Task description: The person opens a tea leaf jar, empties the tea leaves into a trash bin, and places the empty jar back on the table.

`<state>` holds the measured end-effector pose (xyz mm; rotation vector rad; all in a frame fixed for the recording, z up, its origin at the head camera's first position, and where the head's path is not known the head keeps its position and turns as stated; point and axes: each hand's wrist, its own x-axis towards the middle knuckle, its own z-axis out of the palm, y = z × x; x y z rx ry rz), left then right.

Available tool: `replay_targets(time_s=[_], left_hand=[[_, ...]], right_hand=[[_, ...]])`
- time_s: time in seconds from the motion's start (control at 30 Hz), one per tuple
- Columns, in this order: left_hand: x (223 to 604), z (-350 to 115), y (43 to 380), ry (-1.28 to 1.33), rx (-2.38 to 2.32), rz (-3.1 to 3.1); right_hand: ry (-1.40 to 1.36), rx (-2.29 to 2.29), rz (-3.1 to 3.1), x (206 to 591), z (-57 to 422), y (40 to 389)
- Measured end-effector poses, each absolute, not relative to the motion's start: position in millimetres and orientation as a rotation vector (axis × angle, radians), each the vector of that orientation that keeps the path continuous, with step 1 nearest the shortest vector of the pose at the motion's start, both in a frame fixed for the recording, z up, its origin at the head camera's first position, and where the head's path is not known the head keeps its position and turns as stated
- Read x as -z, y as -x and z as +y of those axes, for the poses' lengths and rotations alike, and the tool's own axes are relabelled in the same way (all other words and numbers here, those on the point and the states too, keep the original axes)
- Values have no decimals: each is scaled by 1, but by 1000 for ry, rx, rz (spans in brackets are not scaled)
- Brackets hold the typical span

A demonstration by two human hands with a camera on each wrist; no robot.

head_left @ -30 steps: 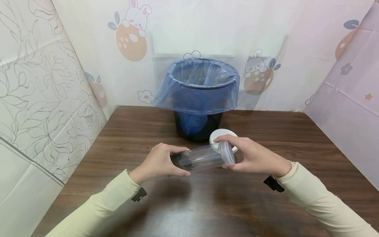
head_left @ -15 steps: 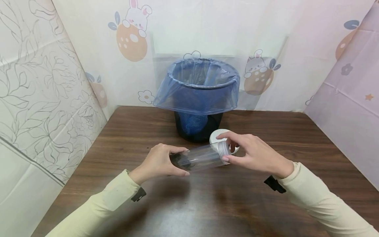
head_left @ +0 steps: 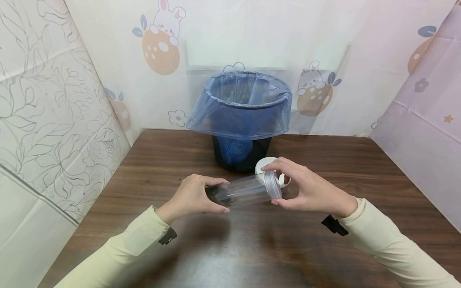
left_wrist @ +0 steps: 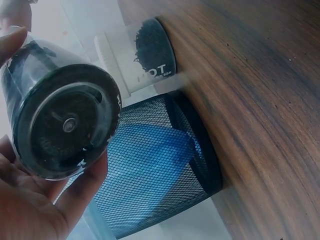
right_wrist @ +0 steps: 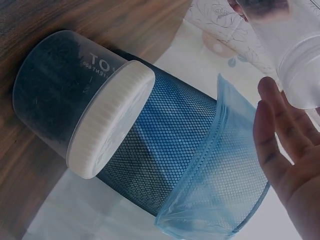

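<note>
My left hand (head_left: 192,196) grips the base of a clear plastic jar (head_left: 248,191), its thumb and fingers on either side. The jar lies tilted above the table, and dark loose bits have gathered at the base end. Its round bottom (left_wrist: 65,122) faces the left wrist camera. At the other end, my right hand (head_left: 307,186) holds the clear ridged lid (head_left: 273,185), with the thumb at the lower edge and a finger over the upper. In the right wrist view, some of that hand's fingers (right_wrist: 267,122) hang loose beside the jar's end.
A second jar with dark contents and a white screw lid (right_wrist: 112,120) stands just behind my right hand. Beyond it, a black mesh bin (head_left: 241,154) with a blue plastic liner (head_left: 248,120) is near the back wall. The brown wooden table (head_left: 162,156) lies beneath everything.
My right hand has turned on the lid, its fingers shifting forward and then spreading back to its edges. The left hand and the jar have barely moved.
</note>
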<state>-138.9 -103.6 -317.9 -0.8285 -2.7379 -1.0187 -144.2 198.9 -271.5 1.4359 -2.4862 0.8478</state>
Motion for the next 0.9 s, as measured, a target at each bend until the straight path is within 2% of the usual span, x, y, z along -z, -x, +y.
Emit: replay_targets(time_s=[0.43,0.9], left_hand=[[318,-105,138,837,1038,-2729],[319,-107,139,807,1060,-2744]], right_hand=[[-1174,-784,-2629,268,192,139],[-1304,-911,-2560,271,191,140]])
